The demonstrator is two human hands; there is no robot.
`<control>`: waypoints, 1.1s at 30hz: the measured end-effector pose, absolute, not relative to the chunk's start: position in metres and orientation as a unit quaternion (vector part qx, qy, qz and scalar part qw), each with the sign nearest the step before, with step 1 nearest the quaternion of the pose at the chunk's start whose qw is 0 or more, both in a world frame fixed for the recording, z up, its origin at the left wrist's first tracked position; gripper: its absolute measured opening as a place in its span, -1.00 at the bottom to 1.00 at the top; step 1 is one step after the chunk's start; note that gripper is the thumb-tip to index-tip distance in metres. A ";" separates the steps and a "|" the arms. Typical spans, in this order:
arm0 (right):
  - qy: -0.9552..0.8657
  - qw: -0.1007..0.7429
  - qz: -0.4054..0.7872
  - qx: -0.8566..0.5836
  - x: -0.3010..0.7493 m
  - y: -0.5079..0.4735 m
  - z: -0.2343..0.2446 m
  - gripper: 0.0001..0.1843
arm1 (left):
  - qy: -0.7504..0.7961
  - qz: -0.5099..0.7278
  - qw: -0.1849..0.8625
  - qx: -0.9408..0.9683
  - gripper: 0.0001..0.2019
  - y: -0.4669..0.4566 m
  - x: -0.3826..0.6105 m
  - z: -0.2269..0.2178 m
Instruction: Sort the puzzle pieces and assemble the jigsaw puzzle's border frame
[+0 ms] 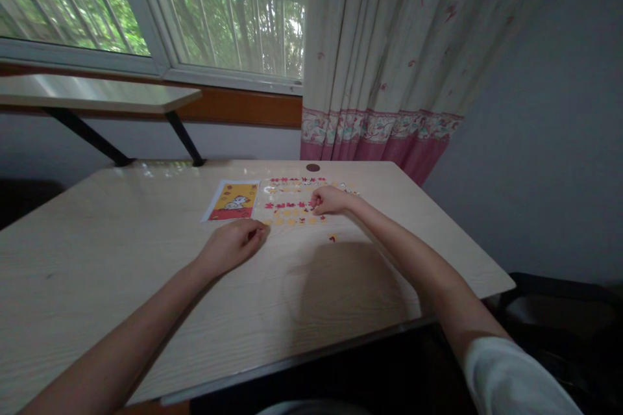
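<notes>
Red and yellow pieces (291, 205) are your main thing in the head view, and that's the only view you've got. Take the printed card (231, 205) as your landmark: the pieces sit on the desk (219, 330) just right of it, in rough rows whose long axis runs sideways, away from the card's right edge.

Your right hand (329, 201) is over the right end of those rows, so most of them lie to its left, between it and the card. Its fingers are curled in tight, tips down at the pieces, but I can't tell if you've actually pinched one.

Your left hand (233, 243) rests just on your side of the card, loosely curled, fingertips by the left end of the nearest row. Can't tell if it's got anything either.

One loose piece (332, 239) sits right of the card and closer to you than the rows. It's on your side of the right hand, which is the nearer one. Too small to read its long axis, tbh.
</notes>
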State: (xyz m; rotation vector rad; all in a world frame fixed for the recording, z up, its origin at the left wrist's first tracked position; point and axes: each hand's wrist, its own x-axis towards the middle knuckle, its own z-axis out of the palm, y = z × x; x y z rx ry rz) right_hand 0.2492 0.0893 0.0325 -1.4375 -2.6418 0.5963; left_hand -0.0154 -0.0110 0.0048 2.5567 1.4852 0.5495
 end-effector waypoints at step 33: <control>-0.631 0.412 0.529 -0.391 0.256 -0.015 -0.001 -0.63 | 0.453 0.373 0.432 0.685 -0.79 -0.026 0.072 0.005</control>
